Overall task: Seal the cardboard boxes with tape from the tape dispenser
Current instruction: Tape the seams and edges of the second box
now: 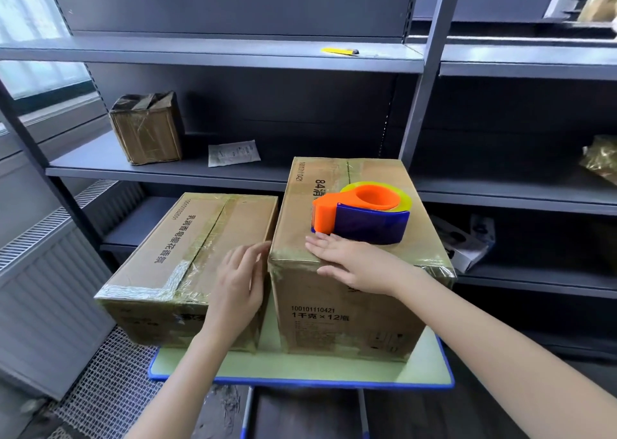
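Two taped cardboard boxes stand side by side on a small table. The taller box (350,308) is on the right, the lower box (187,255) on the left. An orange and blue tape dispenser (364,215) with a yellowish roll lies on top of the taller box. My right hand (350,261) lies flat with straight fingers on the near top edge of the taller box, just in front of the dispenser. My left hand (238,288) hovers with relaxed fingers in the gap between the boxes, by the taller box's left corner, holding nothing.
The table (300,370) has a pale green top with a blue rim. Grey metal shelving (213,55) stands behind; it holds a small taped box (147,128), a paper slip (233,153) and a yellow utility knife (340,51). A radiator (50,271) is at the left.
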### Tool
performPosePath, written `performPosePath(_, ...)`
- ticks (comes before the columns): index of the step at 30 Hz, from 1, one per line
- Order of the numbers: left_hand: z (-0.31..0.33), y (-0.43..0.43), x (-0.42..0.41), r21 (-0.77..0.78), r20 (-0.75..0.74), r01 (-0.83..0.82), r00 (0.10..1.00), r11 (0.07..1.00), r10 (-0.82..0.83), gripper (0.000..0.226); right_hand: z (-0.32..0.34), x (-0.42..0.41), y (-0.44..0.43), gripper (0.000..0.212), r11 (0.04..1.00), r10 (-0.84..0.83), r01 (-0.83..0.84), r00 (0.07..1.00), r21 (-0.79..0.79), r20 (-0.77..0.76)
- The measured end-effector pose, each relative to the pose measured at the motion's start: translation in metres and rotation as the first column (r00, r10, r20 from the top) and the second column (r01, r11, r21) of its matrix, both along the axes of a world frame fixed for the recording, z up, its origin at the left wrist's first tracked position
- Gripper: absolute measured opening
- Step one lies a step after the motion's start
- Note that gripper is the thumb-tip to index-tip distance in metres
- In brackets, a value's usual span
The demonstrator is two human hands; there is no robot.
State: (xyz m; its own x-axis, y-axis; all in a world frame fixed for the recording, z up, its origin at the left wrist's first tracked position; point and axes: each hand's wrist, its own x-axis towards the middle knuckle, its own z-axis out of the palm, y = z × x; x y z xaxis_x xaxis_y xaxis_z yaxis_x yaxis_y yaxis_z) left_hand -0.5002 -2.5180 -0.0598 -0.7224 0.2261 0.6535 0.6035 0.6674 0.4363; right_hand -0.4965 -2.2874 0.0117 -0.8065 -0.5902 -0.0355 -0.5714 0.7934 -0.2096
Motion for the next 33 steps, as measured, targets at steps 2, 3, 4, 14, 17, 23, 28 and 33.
performPosePath(2, 0.009, 0.018, 0.001, -0.068, -0.060, 0.052, 0.997, 0.996, -0.056, 0.037, -0.002, 0.002, 0.009, 0.052, 1.000, 0.008, -0.008, 1.000, -0.021, -0.001)
performPosePath(3, 0.012, 0.028, 0.000, -0.100, -0.068, 0.103, 0.992, 0.990, -0.110, 0.038, -0.004, 0.002, 0.011, 0.051, 0.999, 0.014, -0.014, 1.000, -0.033, -0.007)
performPosePath(4, 0.015, 0.039, -0.001, -0.129, -0.070, 0.147, 0.985, 0.981, -0.157, 0.040, -0.006, 0.001, 0.012, 0.049, 0.999, 0.014, -0.015, 1.000, -0.045, -0.017)
performPosePath(14, 0.000, 0.062, -0.010, -0.188, -0.210, 0.063, 0.972, 0.980, -0.103, 0.032, -0.025, -0.003, 0.013, 0.043, 0.994, -0.012, -0.002, 0.992, -0.110, -0.126)
performPosePath(17, 0.003, 0.063, -0.007, -0.232, -0.207, 0.023, 0.976, 0.973, -0.073, 0.036, -0.014, 0.003, 0.019, 0.049, 0.976, 0.001, -0.009, 0.999, -0.219, -0.035)
performPosePath(23, 0.015, 0.082, 0.007, -0.275, -0.151, 0.101, 0.978, 0.956, -0.147, 0.042, -0.001, 0.017, 0.065, 0.041, 0.954, -0.042, 0.047, 0.999, -0.295, 0.022)
performPosePath(28, 0.017, 0.116, 0.002, -0.225, -0.128, 0.236, 0.955, 0.945, -0.269, 0.039, -0.003, 0.022, 0.092, 0.044, 0.973, -0.044, 0.048, 0.999, -0.224, 0.023)
performPosePath(33, 0.002, 0.121, 0.000, -0.122, -0.221, 0.237, 0.940, 0.964, -0.259, 0.024, -0.020, 0.024, 0.096, 0.047, 0.966, -0.035, 0.022, 0.998, -0.257, -0.043)
